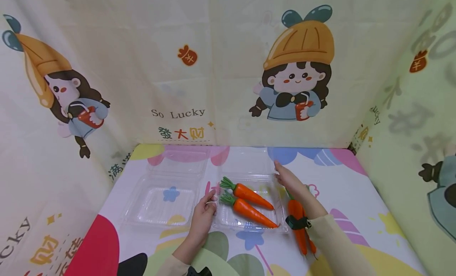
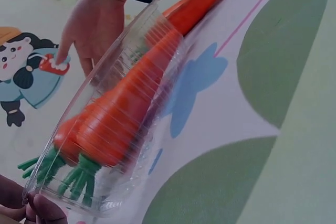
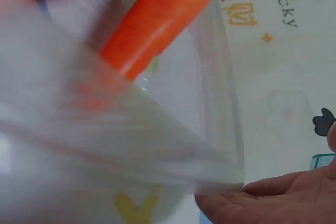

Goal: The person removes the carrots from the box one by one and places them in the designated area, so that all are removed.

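Two toy carrots [image 1: 252, 212] already inside clamshell container [image 1: 222, 224], left hand [image 1: 204, 214] pinching its rim. Lid [image 1: 246, 161] not closed, right hand [image 1: 288, 180] pinching its edge. Other carrots [image 1: 296, 212] remain outside, on counter [image 1: 356, 185].

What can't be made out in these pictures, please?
Head view: parts of the two loose tapered orange carrots, hidden by the right forearm and black wristband.
Left wrist view: most of the left hand, cut off at the lower-left corner.
Right wrist view: the orange carrots in the clear rectangular plastic tray, partly cut off by the top edge; the thin clear plastic lid, blurred; much of the right hand, cut off by the right edge.
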Available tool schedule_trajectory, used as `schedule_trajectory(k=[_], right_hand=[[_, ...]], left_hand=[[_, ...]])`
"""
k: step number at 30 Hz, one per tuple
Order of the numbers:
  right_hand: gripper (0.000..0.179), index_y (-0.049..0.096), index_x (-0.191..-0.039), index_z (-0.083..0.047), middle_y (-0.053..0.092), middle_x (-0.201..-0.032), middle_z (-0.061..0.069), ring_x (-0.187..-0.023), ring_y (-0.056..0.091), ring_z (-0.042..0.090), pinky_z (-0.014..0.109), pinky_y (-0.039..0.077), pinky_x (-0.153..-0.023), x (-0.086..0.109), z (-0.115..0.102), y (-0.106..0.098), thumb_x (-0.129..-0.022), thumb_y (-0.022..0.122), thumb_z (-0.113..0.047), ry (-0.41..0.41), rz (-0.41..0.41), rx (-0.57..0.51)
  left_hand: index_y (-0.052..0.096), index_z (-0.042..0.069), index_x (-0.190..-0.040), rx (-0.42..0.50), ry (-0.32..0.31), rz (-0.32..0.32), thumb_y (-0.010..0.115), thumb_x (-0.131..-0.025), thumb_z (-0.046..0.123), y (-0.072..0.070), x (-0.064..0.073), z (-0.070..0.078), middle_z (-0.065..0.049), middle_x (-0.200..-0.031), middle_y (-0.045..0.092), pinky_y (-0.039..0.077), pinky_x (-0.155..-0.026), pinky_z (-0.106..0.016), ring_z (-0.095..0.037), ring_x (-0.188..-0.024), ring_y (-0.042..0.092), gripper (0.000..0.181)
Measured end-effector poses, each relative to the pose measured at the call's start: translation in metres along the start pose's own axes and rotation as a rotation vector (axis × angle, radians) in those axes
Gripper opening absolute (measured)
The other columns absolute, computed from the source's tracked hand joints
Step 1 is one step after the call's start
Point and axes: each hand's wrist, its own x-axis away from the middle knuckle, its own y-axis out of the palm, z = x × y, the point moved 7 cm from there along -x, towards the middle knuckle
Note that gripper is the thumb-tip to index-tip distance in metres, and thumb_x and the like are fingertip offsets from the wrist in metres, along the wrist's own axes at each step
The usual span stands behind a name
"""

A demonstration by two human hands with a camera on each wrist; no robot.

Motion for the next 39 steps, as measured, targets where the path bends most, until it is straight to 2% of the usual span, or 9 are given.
schedule_trajectory(k=[3, 9, 15, 20, 24, 27, 33, 36, 39], right_hand=[[0.083, 0.004, -0.164, 0.001, 0.005, -0.17, 0.028, -0.154, 0.014, 0.05, 0.058, 0.016, -0.124, 0.001, 0.006, 0.003, -0.109, 0.017, -0.06, 0.04, -0.02, 0.042], [0.087, 0.004, -0.165, -0.001, 0.006, -0.17, 0.027, -0.154, 0.015, 0.049, 0.059, 0.016, -0.124, 0.003, 0.008, 0.003, -0.107, 0.018, -0.064, 0.065, -0.013, 0.044], [0.082, 0.007, -0.165, 0.0, 0.008, -0.17, 0.027, -0.155, 0.017, 0.049, 0.058, 0.018, -0.124, 0.006, 0.005, 0.001, -0.109, 0.021, -0.059, 0.08, -0.005, 0.05], [0.077, 0.016, -0.163, 0.002, 0.015, -0.168, 0.028, -0.154, 0.018, 0.05, 0.064, 0.018, -0.123, 0.014, -0.009, -0.002, -0.11, 0.033, -0.051, 0.013, 0.064, 0.153], [0.062, 0.036, -0.158, -0.002, 0.03, -0.164, 0.028, -0.15, 0.029, 0.05, 0.066, 0.026, -0.12, 0.024, -0.027, 0.0, -0.109, 0.042, -0.041, -0.073, 0.161, 0.262], [0.055, 0.047, -0.152, -0.005, 0.043, -0.157, 0.026, -0.144, 0.04, 0.048, 0.064, 0.037, -0.115, 0.033, -0.037, 0.009, -0.108, 0.047, -0.039, -0.132, 0.186, 0.318], [0.046, 0.057, -0.144, -0.008, 0.062, -0.135, 0.017, -0.118, 0.063, 0.036, 0.051, 0.057, -0.096, 0.054, -0.045, 0.046, -0.105, 0.056, -0.034, -0.189, 0.102, 0.406], [0.04, 0.064, -0.135, -0.01, 0.068, -0.124, 0.01, -0.106, 0.066, 0.027, 0.045, 0.059, -0.09, 0.064, -0.046, 0.064, -0.103, 0.061, -0.032, -0.2, 0.054, 0.455], [0.035, 0.068, -0.127, -0.009, 0.071, -0.117, 0.007, -0.102, 0.067, 0.025, 0.047, 0.058, -0.09, 0.071, -0.045, 0.08, -0.1, 0.067, -0.03, -0.245, 0.025, 0.528]], left_hand=[[0.048, -0.007, -0.149, -0.001, 0.004, 0.006, 0.048, -0.101, -0.005, 0.001, 0.0, 0.0, -0.021, -0.123, 0.054, 0.043, -0.067, -0.016, -0.013, -0.08, 0.047, 0.048], [0.048, -0.006, -0.149, 0.005, 0.004, 0.007, 0.048, -0.101, -0.005, 0.001, 0.0, -0.001, -0.021, -0.122, 0.054, 0.042, -0.066, -0.017, -0.012, -0.078, 0.047, 0.048], [0.049, -0.007, -0.148, 0.016, -0.002, -0.001, 0.047, -0.1, -0.006, 0.001, -0.001, -0.002, -0.023, -0.122, 0.054, 0.043, -0.067, -0.017, -0.012, -0.078, 0.048, 0.048], [0.05, -0.004, -0.148, -0.015, -0.016, -0.007, 0.048, -0.099, -0.006, 0.0, -0.003, 0.0, -0.023, -0.125, 0.055, 0.048, -0.07, -0.016, -0.015, -0.082, 0.051, 0.049], [0.047, -0.004, -0.149, -0.035, -0.012, -0.032, 0.048, -0.096, -0.007, 0.001, -0.006, 0.007, -0.024, -0.126, 0.054, 0.05, -0.069, -0.017, -0.016, -0.082, 0.052, 0.053], [0.045, -0.004, -0.15, -0.041, -0.023, -0.06, 0.047, -0.093, -0.009, 0.002, -0.009, 0.01, -0.024, -0.126, 0.053, 0.048, -0.064, -0.019, -0.016, -0.079, 0.05, 0.057], [0.046, -0.003, -0.15, -0.113, -0.052, -0.101, 0.05, -0.087, -0.011, -0.001, -0.015, 0.015, -0.02, -0.119, 0.053, 0.046, -0.054, -0.022, -0.016, -0.071, 0.049, 0.064], [0.046, -0.001, -0.15, -0.142, -0.064, -0.114, 0.051, -0.085, -0.011, -0.002, -0.016, 0.016, -0.019, -0.115, 0.053, 0.046, -0.052, -0.022, -0.015, -0.069, 0.049, 0.066], [0.046, 0.001, -0.15, -0.155, -0.083, -0.117, 0.051, -0.084, -0.011, -0.002, -0.017, 0.016, -0.017, -0.114, 0.052, 0.047, -0.052, -0.022, -0.016, -0.07, 0.049, 0.067]])
